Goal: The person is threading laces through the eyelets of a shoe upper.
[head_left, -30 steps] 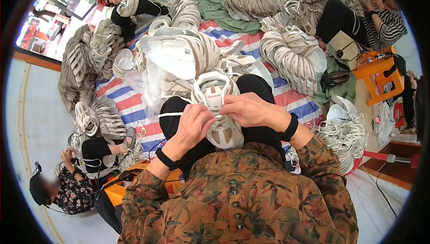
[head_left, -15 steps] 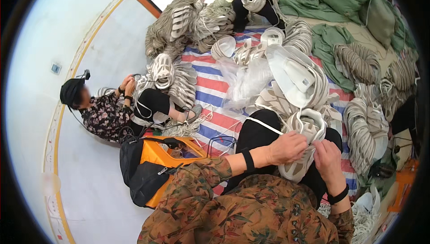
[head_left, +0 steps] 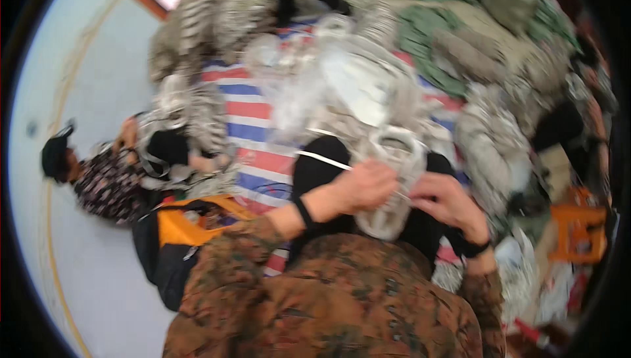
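A pale grey-and-white shoe upper (head_left: pixel 384 221) rests between my knees, its collar opening away from me. Over its lacing area, my left hand (head_left: pixel 369 186) is closed on a white shoelace (head_left: pixel 327 159), whose loose length trails left across my dark trouser leg. At the upper's right edge, my right hand (head_left: pixel 448 201) is closed in a pinch around a pale strand that looks like the same lace. Motion blur hides the fingertips and the eyelets.
A stack of shoe uppers (head_left: pixel 361 85) stands just beyond my knees on a striped sheet (head_left: pixel 250 110). A co-worker (head_left: pixel 108 177) sits at left near an orange-and-black bag (head_left: pixel 158 253). More bundled uppers (head_left: pixel 496 141) and an orange stool (head_left: pixel 578 226) lie to the right.
The whole view has shifted, so the scene sits further left and higher, and is blurred. My hands remain at the upper; the right hand's fingers have drawn slightly away from its edge.
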The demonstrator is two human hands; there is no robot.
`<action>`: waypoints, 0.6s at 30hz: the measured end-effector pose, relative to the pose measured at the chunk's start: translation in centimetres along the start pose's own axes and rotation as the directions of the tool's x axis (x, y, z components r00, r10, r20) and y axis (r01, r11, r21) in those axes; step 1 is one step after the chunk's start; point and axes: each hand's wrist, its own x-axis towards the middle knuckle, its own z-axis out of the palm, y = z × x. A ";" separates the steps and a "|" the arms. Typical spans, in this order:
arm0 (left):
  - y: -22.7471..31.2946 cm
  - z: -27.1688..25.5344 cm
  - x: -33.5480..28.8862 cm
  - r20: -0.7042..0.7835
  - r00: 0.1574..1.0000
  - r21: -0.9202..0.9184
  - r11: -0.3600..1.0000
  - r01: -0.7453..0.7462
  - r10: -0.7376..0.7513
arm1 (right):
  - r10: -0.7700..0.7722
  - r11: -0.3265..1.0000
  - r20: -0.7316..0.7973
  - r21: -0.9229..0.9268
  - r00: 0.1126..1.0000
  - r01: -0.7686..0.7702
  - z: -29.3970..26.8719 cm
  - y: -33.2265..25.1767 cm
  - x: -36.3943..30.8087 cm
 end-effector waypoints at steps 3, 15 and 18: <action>0.1 -0.4 0.5 -0.018 0.999 -0.036 0.999 0.030 -0.031 | -0.086 0.995 -0.060 -0.045 0.995 0.083 0.8 0.6 0.1; -1.4 -2.6 3.0 0.201 0.966 0.063 0.987 0.149 -0.159 | -0.136 0.724 -0.523 -0.632 0.841 -0.276 5.5 2.8 -1.6; -1.8 -2.5 3.3 0.260 0.956 0.066 0.990 0.121 -0.134 | -0.074 0.742 -0.504 -0.604 0.861 -0.290 5.4 2.9 -1.9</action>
